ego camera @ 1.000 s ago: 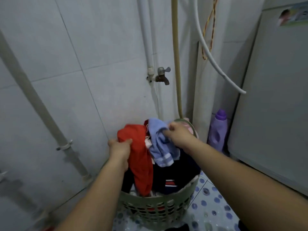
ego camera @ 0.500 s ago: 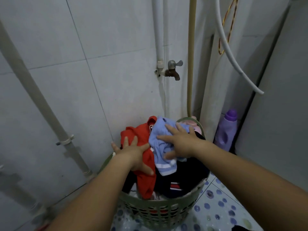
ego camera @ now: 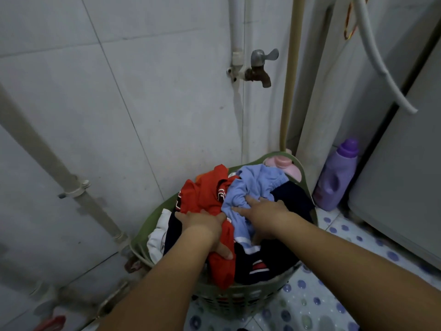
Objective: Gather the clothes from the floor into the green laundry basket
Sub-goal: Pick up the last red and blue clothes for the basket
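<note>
Both hands, left hand (ego camera: 205,225) and right hand (ego camera: 265,216), seemingly press clothes (ego camera: 253,187) into green laundry basket (ego camera: 238,299).

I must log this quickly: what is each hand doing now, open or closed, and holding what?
Left hand: closed on the red garment, pressing it into the basket.
Right hand: open, fingers spread flat on the light blue garment.

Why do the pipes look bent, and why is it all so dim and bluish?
Head view: the wide-angle lens bows the grey wall pipe and white hose near the edges; light is dim, cool, without glare; the left hand and right hand pressing clothes in the green plastic laundry basket look slightly soft.
</note>
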Demonstrator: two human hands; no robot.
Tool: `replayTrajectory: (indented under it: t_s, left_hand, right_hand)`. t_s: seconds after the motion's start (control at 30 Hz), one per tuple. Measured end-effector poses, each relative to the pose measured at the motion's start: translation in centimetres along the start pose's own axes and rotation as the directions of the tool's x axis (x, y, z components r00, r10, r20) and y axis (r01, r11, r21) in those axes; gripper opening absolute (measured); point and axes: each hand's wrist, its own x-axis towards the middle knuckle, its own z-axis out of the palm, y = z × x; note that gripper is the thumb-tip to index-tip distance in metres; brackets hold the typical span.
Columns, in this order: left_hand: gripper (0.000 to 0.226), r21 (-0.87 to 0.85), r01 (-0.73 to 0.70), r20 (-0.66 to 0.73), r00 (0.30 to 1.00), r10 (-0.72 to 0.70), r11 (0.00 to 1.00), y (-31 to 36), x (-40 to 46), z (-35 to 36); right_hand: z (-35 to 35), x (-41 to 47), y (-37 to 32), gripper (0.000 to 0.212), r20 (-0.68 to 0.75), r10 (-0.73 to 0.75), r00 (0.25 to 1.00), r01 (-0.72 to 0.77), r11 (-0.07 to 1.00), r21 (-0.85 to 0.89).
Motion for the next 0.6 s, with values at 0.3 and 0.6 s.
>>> replayTrajectory:
  t_s: [0.3,0.6]
  left_hand:
    - [0.109,-0.105,0.015,-0.083,0.996,-0.024,0.994,0.4,-1.2,1.3]
    - [0.090,-0.255,-0.010,-0.305,0.950,-0.070,0.967,1.4,-6.3,0.6]
  right_hand:
    - [1.5,-0.7,-0.2,0.093,-0.117,0.021,0.993,-0.009,0.995,0.103]
    - [1.4,-7.4,1.2,0.078,-0.320,-0.001,0.947,0.106,0.944,0.312]
